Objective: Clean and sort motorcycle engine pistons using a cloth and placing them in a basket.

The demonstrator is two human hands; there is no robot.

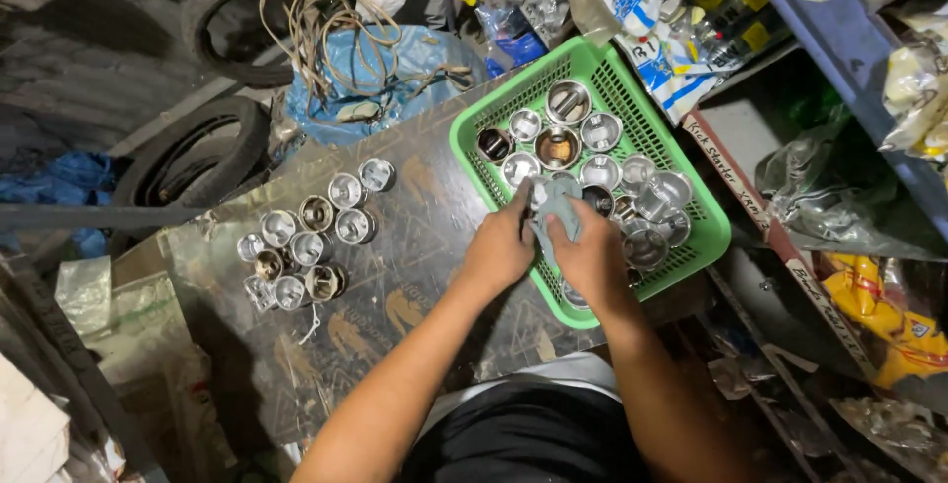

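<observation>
From the head camera I look down on my two hands, which meet over the near edge of a green plastic basket (691,246) on the dark printed counter (415,276). My left hand (499,246) and my right hand (592,256) both pinch a small grey cloth (553,211), with the fingers curled tight around it. The cloth seems wrapped over one shiny round metal cup, but I cannot see that cup, so I am not sure. The basket holds a heap of shiny metal cups (592,147), some standing, some tipped. A second bunch of metal cups (306,241) stands on the counter to the left, well apart from the basket. My guess is that bunch is wiped and the basket is what is left, so the job looks around halfway. Old black tyres (197,147) and a tangle of pale cord (326,29) lie beyond the counter. The shelves (849,78) on the right are cut off, and the bags there are hard to make out.
</observation>
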